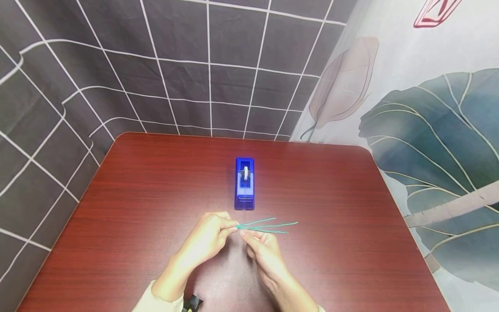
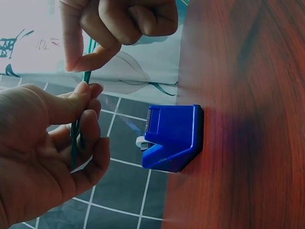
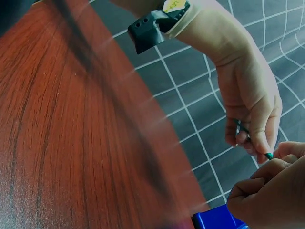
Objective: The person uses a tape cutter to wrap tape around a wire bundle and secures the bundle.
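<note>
My left hand [image 1: 208,236] pinches a bundle of thin green strands [image 1: 269,226] between thumb and index finger. The strands fan out to the right in the head view, and their other ends hang below the left thumb in the left wrist view. Right beside the left fingertips, my right hand [image 1: 267,255] pinches the same bundle with thumb and forefinger, its other fingers curled in the left wrist view [image 2: 128,21]. A blue tape dispenser [image 1: 244,184] with a small roll of tape stands just beyond both hands.
The reddish-brown wooden table [image 1: 331,195] lies under the hands. Behind it hangs a dark grey curtain [image 1: 234,82] with white grid lines, and a pale leaf-print curtain [image 1: 440,143] is on the right. A black wrist device [image 3: 147,32] sits on the left wrist.
</note>
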Motion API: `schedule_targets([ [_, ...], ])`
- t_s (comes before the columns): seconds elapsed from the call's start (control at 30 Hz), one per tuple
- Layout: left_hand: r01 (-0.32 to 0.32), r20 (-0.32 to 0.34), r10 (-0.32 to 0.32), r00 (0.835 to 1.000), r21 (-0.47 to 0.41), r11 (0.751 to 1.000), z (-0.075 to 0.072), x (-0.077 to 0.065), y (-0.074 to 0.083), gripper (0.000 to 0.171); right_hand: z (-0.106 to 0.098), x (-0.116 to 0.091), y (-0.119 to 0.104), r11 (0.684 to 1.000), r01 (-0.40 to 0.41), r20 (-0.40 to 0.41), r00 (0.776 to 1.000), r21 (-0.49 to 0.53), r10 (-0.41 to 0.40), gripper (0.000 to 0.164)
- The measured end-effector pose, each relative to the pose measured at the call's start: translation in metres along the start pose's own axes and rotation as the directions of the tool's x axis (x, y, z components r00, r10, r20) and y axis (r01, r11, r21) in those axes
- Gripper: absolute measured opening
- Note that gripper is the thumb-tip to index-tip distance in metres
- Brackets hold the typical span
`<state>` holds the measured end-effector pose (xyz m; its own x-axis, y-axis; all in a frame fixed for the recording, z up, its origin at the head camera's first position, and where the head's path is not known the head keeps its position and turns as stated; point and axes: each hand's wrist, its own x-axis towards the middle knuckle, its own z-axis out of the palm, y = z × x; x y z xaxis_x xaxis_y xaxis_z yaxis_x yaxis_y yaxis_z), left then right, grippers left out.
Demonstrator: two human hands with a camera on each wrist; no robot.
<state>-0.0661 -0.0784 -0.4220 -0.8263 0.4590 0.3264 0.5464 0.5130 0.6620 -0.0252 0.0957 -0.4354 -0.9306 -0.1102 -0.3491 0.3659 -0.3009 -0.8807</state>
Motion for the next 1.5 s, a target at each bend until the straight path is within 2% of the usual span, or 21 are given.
schedule_targets([
  [0.33, -0.025, -0.008, 0.025, 1.0, 0.008, 1.0, -0.002, 0.0, 0.003, 0.013, 0.002, 0.001, 0.001, 0.997, 0.018, -0.059, 0.998, -0.081, -0.023, 0.017],
  [0.57, -0.037, -0.006, 0.037, 0.999, 0.011, 0.999, 0.0, -0.001, 0.001, 0.013, 0.002, 0.002, 0.005, 0.977, 0.118, -0.075, 0.988, -0.178, -0.133, 0.027],
  [0.67, -0.037, -0.008, 0.037, 0.999, 0.01, 0.999, 0.0, -0.002, 0.0, 0.013, 0.002, 0.003, 0.007, 0.97, 0.149, -0.068, 0.984, -0.19, -0.164, 0.025],
  [0.83, -0.049, -0.022, 0.049, 0.999, 0.019, 0.999, 0.001, -0.002, 0.0, 0.013, 0.001, 0.008, 0.008, 0.961, 0.18, -0.066, 0.978, -0.211, -0.197, 0.01],
  [0.97, -0.051, -0.023, 0.052, 0.998, 0.02, 0.998, 0.0, -0.002, 0.001, 0.013, 0.001, 0.01, 0.008, 0.956, 0.196, -0.067, 0.974, -0.22, -0.215, 0.026],
  [1.13, -0.027, -0.005, 0.027, 1.0, 0.0, 1.0, -0.002, -0.002, 0.002, 0.013, 0.002, 0.013, 0.007, 0.955, 0.2, -0.073, 0.973, -0.218, -0.22, 0.034],
  [1.33, -0.01, 0.005, 0.01, 1.0, -0.001, 1.0, -0.003, -0.001, 0.002, 0.014, 0.003, 0.013, 0.007, 0.956, 0.205, -0.083, 0.971, -0.211, -0.226, 0.007],
  [1.43, -0.014, 0.0, 0.014, 1.0, -0.001, 1.0, -0.003, -0.001, 0.002, 0.014, 0.003, 0.013, 0.007, 0.956, 0.198, -0.09, 0.971, -0.214, -0.221, 0.014],
  [1.5, -0.017, -0.003, 0.017, 1.0, 0.0, 1.0, -0.003, -0.001, 0.002, 0.013, 0.003, 0.013, 0.007, 0.959, 0.189, -0.1, 0.972, -0.21, -0.213, 0.01],
])
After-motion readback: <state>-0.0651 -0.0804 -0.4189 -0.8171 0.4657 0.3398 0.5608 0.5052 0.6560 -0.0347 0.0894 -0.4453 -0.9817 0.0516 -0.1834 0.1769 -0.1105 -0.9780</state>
